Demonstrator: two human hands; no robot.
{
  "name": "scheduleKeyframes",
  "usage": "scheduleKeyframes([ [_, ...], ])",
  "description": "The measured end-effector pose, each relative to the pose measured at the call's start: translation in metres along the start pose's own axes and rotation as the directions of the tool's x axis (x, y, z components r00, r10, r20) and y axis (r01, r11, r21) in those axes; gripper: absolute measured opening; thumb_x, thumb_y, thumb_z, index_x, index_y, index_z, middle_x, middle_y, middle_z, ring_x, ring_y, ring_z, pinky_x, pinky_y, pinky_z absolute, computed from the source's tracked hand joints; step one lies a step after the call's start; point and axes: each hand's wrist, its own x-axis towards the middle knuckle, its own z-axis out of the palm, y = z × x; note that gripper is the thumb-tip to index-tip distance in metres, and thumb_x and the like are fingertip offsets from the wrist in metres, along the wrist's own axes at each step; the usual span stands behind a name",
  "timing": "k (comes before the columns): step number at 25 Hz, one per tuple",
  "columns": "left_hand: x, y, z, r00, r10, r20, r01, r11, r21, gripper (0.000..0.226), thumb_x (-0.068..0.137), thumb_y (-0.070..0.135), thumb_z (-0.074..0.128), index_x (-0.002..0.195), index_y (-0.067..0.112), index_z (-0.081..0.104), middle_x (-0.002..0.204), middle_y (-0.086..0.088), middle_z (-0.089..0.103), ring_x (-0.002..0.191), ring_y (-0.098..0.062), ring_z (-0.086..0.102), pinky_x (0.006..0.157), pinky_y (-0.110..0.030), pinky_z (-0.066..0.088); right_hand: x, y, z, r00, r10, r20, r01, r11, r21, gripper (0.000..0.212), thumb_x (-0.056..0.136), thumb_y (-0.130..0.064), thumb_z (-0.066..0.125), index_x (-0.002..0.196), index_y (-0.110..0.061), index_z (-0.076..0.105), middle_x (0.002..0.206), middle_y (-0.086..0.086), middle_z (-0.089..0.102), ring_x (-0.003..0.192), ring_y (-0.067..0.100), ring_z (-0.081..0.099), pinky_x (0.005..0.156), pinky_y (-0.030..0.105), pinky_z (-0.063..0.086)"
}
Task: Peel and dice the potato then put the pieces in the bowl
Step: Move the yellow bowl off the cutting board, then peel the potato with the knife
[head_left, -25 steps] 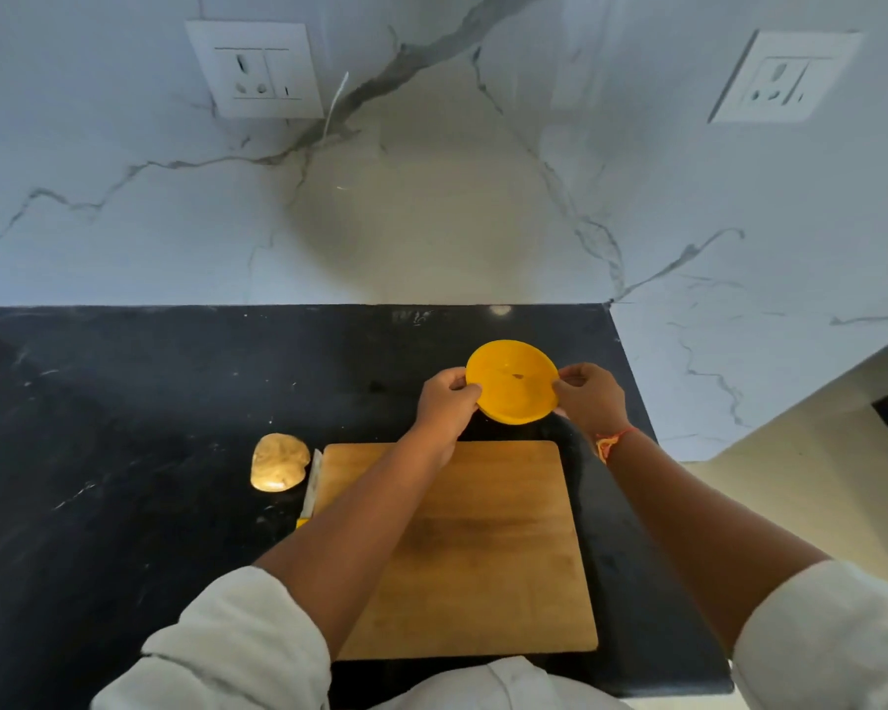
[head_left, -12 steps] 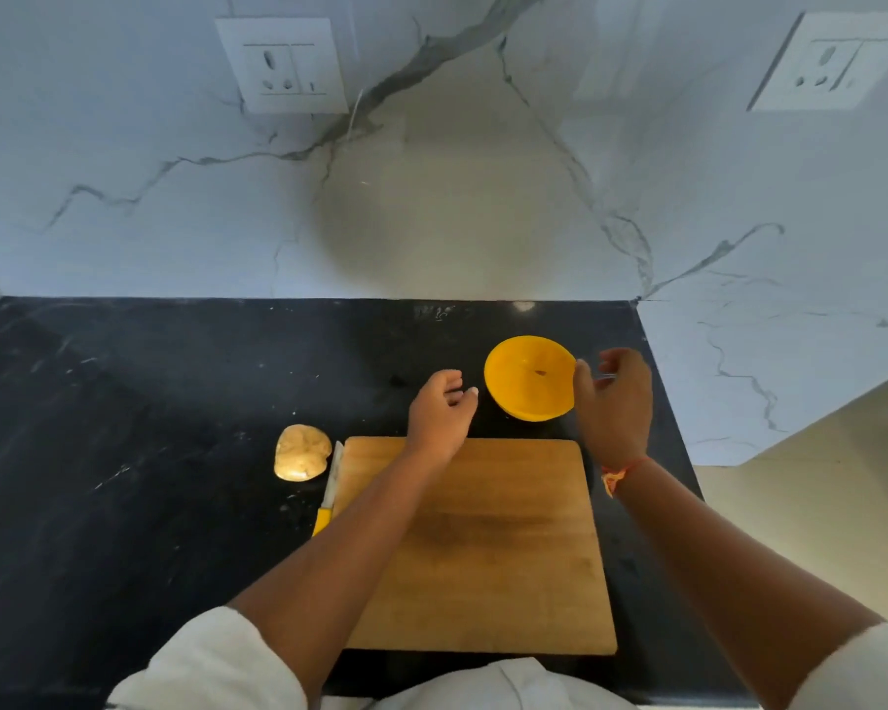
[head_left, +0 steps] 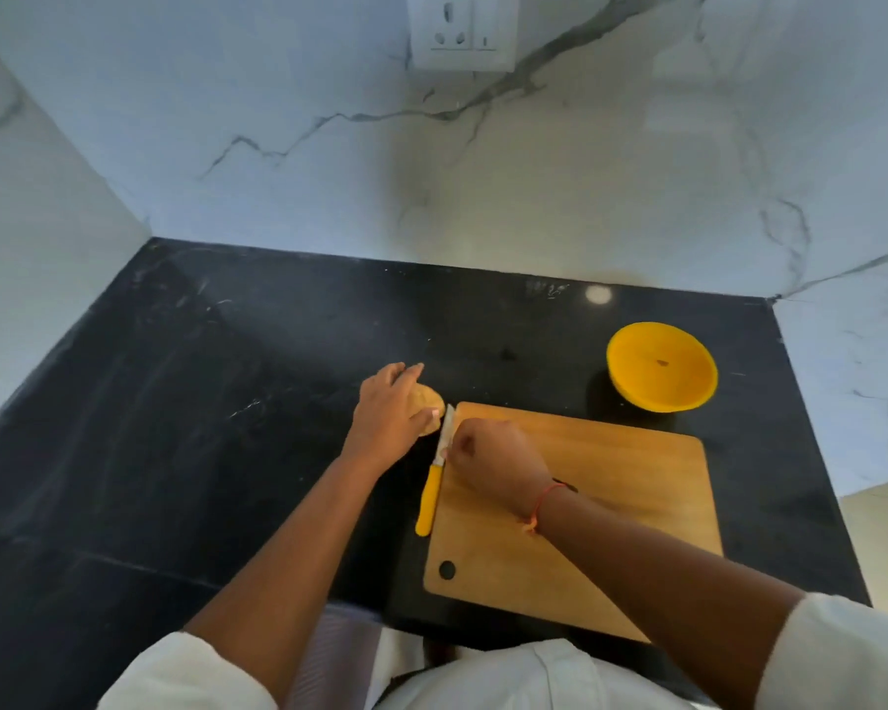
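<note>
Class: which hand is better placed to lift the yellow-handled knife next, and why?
Right. The right hand is at the knife where blade meets handle; the left hand holds the potato.

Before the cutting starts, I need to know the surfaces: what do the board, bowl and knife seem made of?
The board: wood or bamboo, matte, tan with visible grain. The bowl: probably plastic, even yellow, smooth with a faint sheen. The knife: yellow handle looks like plastic; the pale blade could be metal or ceramic, too blurred to tell.
</note>
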Motion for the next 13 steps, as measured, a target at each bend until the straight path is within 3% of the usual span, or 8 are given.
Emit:
scheduleKeyframes([
  [4,0.005,-0.020,-0.011,0.971,0.058,0.232,-0.044,0.997,-0.064,0.091,0.083,0.044,0.077,0.156,0.031,0.026,0.161,0.002,0.023,0.148,-0.024,0.016,0.118,-0.046,0.026,0.009,-0.030,0.019,0.993,0.072,0.098,-0.036,0.943,-0.332,0.051,0.085,-0.069,0.058,0.076,-0.019,0.058,0.069,-0.001,0.059,0.063,0.012,0.056,0.057,0.028,0.051],
  [6,0.010,-0.023,-0.012,0.958,0.080,0.275,-0.064,0.996,-0.064,0.098,0.077,0.039,0.083,0.156,0.031,0.026,0.159,0.002,0.027,0.147,-0.024,0.020,0.118,-0.046,0.027,0.010,-0.040,0.021,0.986,0.127,0.110,-0.071,0.909,-0.410,0.057,0.083,-0.073,0.057,0.080,-0.016,0.058,0.067,-0.001,0.055,0.063,0.012,0.054,0.057,0.027,0.049],
  [9,0.014,-0.027,-0.012,0.963,0.098,0.250,-0.083,0.994,-0.071,0.099,0.072,0.036,0.087,0.153,0.027,0.031,0.153,0.000,0.034,0.141,-0.022,0.033,0.114,-0.042,0.035,0.012,-0.050,0.022,0.974,0.183,0.135,-0.097,0.873,-0.478,0.060,0.085,-0.068,0.060,0.100,-0.010,0.064,0.073,0.001,0.056,0.071,0.015,0.058,0.061,0.028,0.051],
  [13,0.011,-0.030,-0.009,0.980,0.084,0.179,-0.057,0.987,-0.152,0.092,0.069,0.035,0.089,0.145,0.026,0.038,0.144,0.001,0.040,0.129,-0.019,0.045,0.104,-0.034,0.041,0.014,-0.058,0.019,0.958,0.232,0.170,-0.133,0.882,-0.452,0.045,0.090,-0.054,0.063,0.108,-0.013,0.064,0.090,0.004,0.062,0.086,0.018,0.063,0.074,0.030,0.057],
])
